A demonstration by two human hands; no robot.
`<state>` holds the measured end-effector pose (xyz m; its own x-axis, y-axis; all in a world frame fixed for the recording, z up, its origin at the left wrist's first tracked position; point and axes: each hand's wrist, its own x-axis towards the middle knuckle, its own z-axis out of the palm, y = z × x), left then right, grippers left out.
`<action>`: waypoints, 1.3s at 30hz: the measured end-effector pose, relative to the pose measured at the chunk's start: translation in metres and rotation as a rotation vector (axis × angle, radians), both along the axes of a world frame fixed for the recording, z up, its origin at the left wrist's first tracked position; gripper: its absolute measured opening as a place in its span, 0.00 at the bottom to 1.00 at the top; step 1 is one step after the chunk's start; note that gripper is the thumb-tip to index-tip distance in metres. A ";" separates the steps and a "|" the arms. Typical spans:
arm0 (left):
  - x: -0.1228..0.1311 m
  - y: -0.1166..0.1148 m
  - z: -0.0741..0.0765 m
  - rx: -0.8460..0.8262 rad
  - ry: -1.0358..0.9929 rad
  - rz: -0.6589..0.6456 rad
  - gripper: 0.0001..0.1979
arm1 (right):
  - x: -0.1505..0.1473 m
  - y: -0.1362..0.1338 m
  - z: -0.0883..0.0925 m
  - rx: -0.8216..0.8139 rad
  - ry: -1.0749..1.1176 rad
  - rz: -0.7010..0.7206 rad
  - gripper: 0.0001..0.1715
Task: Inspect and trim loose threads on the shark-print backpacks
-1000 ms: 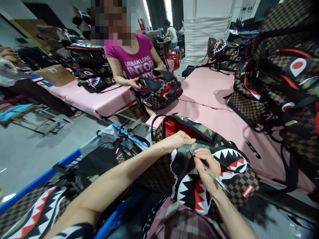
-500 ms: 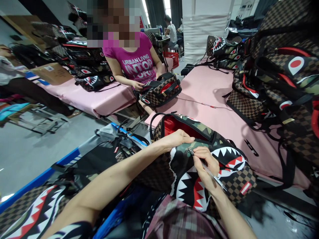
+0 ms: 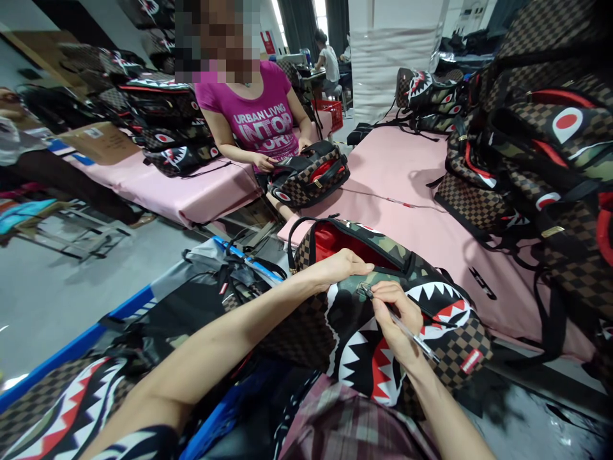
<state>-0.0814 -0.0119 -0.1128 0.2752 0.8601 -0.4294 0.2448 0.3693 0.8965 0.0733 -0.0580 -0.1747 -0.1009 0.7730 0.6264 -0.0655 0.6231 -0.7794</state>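
A backpack [image 3: 354, 364] with camouflage, brown check and shark-mouth print lies before me, its top unzipped on a red lining [image 3: 335, 244]. My left hand [image 3: 343, 265] is closed on the rim of that opening; some of its fingers are hidden inside. In my right hand [image 3: 398, 313] is a slim clear pen [image 3: 417, 344], pinched near its tip. The tip rests at a small outlined mark [image 3: 364, 289] on the camouflage panel, just below the left fingers. Whether the mark is drawn or stitched I cannot tell.
A pink-covered table [image 3: 397, 166] stands beyond the backpack. Piled bags [image 3: 483, 191] crowd its right side. Across from me, a person in a magenta shirt [image 3: 263, 115] handles another bag [image 3: 311, 176]. At my left is a blue-edged bin [image 3: 129, 300] holding more bags.
The pen and right hand have shifted very slightly on the camouflage panel. My left hand stays on the rim. The person opposite has leaned a little to the left.
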 end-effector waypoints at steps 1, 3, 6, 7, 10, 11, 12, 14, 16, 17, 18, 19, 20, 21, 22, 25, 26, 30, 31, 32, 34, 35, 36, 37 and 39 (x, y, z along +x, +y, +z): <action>0.000 0.000 0.000 -0.002 0.002 0.001 0.24 | 0.001 0.000 0.000 -0.008 0.003 0.005 0.08; 0.000 0.000 0.000 -0.006 0.006 0.003 0.24 | 0.001 0.001 0.000 -0.020 0.005 0.015 0.07; 0.001 -0.001 0.000 -0.001 0.009 0.007 0.23 | 0.001 0.002 0.001 -0.035 -0.011 0.007 0.06; 0.002 -0.001 0.000 0.002 0.011 0.010 0.24 | 0.000 0.001 0.001 -0.027 -0.019 -0.005 0.07; 0.003 -0.001 0.001 0.004 0.021 0.038 0.24 | -0.003 -0.001 -0.001 0.048 -0.050 -0.049 0.08; 0.003 -0.001 0.001 0.000 0.021 0.048 0.24 | -0.003 -0.001 -0.001 0.079 -0.067 -0.062 0.09; 0.004 -0.001 0.001 -0.006 0.020 0.054 0.24 | -0.004 -0.002 -0.002 0.102 -0.083 -0.069 0.09; 0.004 -0.001 0.002 -0.021 0.009 0.052 0.24 | -0.002 -0.002 -0.003 0.109 -0.093 -0.063 0.09; 0.004 -0.001 0.002 -0.032 -0.004 0.038 0.24 | 0.000 -0.002 -0.003 0.067 -0.066 -0.037 0.08; 0.004 -0.001 0.003 -0.035 -0.009 0.031 0.24 | 0.002 -0.002 -0.003 0.037 -0.047 -0.027 0.07; 0.004 -0.001 0.003 -0.038 -0.013 0.025 0.24 | 0.004 -0.002 -0.003 0.010 -0.032 -0.019 0.07; 0.004 0.000 0.003 -0.040 -0.017 0.022 0.24 | 0.005 -0.002 -0.003 -0.010 -0.023 -0.017 0.06; 0.004 0.000 0.003 -0.041 -0.019 0.022 0.24 | 0.006 -0.002 -0.003 -0.021 -0.018 -0.018 0.06; 0.005 0.000 0.003 -0.042 -0.021 0.023 0.24 | 0.006 -0.002 -0.003 -0.025 -0.014 -0.019 0.06; 0.005 0.000 0.003 -0.042 -0.023 0.025 0.24 | 0.006 -0.002 -0.003 -0.027 -0.014 -0.018 0.07; 0.005 0.000 0.003 -0.042 -0.023 0.036 0.23 | 0.005 -0.002 -0.003 -0.037 -0.025 -0.013 0.06; 0.005 0.000 0.003 -0.044 -0.021 0.039 0.23 | 0.005 -0.002 -0.003 -0.037 -0.027 -0.014 0.06; 0.005 -0.001 0.004 -0.049 -0.014 0.042 0.22 | 0.004 -0.001 -0.003 -0.034 -0.017 -0.030 0.05; 0.006 -0.001 0.004 -0.046 -0.012 0.041 0.23 | 0.004 -0.001 -0.003 -0.033 -0.016 -0.031 0.05; 0.006 -0.001 0.005 -0.040 -0.009 0.042 0.23 | 0.004 -0.002 -0.003 -0.033 -0.019 -0.029 0.05; 0.008 -0.002 0.006 -0.020 -0.003 0.052 0.24 | 0.002 -0.002 -0.004 -0.021 -0.022 -0.032 0.06; 0.009 -0.003 0.006 -0.008 0.002 0.062 0.25 | 0.001 -0.003 -0.005 -0.007 -0.022 -0.039 0.06; 0.010 -0.003 0.006 0.003 0.009 0.072 0.26 | -0.001 -0.004 -0.006 0.013 -0.025 -0.050 0.07; 0.011 -0.004 0.005 0.010 0.018 0.081 0.26 | -0.002 -0.004 -0.007 0.045 -0.029 -0.065 0.09; 0.011 -0.004 0.004 0.012 0.028 0.091 0.26 | -0.004 -0.005 -0.008 0.115 -0.045 -0.091 0.12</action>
<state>-0.0704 -0.0155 -0.1089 0.1842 0.8859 -0.4257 0.2356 0.3807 0.8942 0.0690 -0.0630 -0.1831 -0.0634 0.7038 0.7076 0.0288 0.7100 -0.7036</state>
